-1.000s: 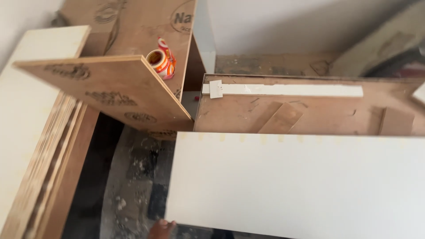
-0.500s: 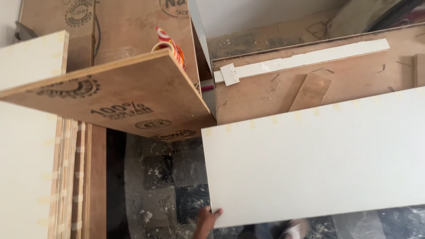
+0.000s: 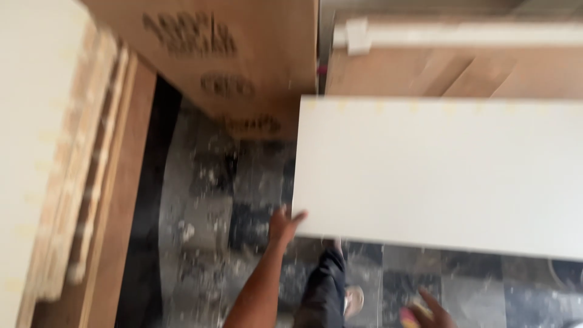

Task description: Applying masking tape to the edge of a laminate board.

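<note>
Dusty floor lay below as our left hand had slid up, gripping the white board at seven o'clock; right hand unclear.

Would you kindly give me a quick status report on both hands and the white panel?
Left hand grips white panel at its near-left corner. Right hand below panel, not touching. Brown plywood board close by panel's left end.

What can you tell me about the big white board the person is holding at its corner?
The white board is a large, flat rectangular panel with a smooth, pale, laminate-like face, blurred by motion. It lies roughly level above the debris-strewn floor, running off the right edge of the view. Its far edge lies at a brown plywood sheet. The left hand grips its near left corner; the right hand is below its near edge, apart from it.
</note>
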